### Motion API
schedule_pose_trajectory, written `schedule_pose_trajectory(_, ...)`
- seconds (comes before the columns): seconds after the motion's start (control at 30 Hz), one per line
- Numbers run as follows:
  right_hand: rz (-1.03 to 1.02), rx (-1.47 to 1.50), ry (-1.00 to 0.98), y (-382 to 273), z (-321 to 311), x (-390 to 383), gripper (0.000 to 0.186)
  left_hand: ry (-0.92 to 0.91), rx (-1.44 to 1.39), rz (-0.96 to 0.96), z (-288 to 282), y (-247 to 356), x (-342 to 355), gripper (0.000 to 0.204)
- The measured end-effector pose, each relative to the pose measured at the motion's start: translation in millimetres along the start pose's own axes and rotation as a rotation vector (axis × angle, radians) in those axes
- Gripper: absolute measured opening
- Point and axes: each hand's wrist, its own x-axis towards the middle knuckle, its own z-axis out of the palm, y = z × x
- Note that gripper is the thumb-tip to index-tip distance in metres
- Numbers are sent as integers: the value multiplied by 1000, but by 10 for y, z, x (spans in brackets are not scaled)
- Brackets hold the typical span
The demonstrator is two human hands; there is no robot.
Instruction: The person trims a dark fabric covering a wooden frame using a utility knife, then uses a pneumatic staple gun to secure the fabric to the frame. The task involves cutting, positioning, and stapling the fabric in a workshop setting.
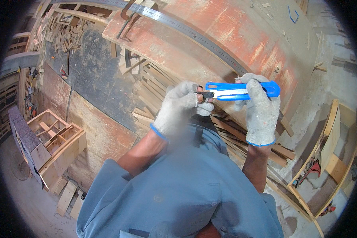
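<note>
My right hand (pixel 262 113), in a pale knit glove with blue cuff, grips a blue utility knife (pixel 237 91) held level in front of me, its thumb across the casing. My left hand (pixel 180 105), gloved the same way with bare fingertips showing, pinches a black piece (pixel 205 95) at the knife's left end, where a light metal strip shows inside the casing. Behind the hands lies a worn, red-stained board (pixel 174 43) carrying a long steel ruler (pixel 194 36).
A clamp (pixel 127 20) stands near the ruler. Wooden strips (pixel 150 91) lie beneath the board's edge. A compartmented wooden box (pixel 55 142) sits at left. An open wooden frame (pixel 329 123) with red tools is at right. Wood offcuts (pixel 63 31) are piled at upper left.
</note>
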Motion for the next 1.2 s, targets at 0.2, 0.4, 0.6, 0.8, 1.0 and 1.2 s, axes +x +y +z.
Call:
schedule_pose_trajectory(0.2, -8, 16, 18, -41, 8, 6, 19, -12, -50, 19, 2, -42, 16, 21)
schedule_pose_trajectory(0.4, -60, 37, -25, -9, -84, 18, 21, 55, 132, 77, 181, 62, -54, 18)
schedule_pose_trajectory(0.6, -63, 55, 8, -108, -12, 4, 20, 38, 188, 100, 214, 106, -76, 17)
schedule_pose_trajectory(0.8, -35, 34, -55, -114, -88, 35, 20, 22, 133, 80, 177, 109, -29, 20)
schedule_pose_trajectory(1.0, -47, 54, -23, -60, -114, 64, 23, 15, 64, 47, 138, 114, -3, 26)
schedule_pose_trajectory(1.2, -121, -12, 3, -27, -90, 117, 28, 13, 28, 28, 147, 106, 7, 28)
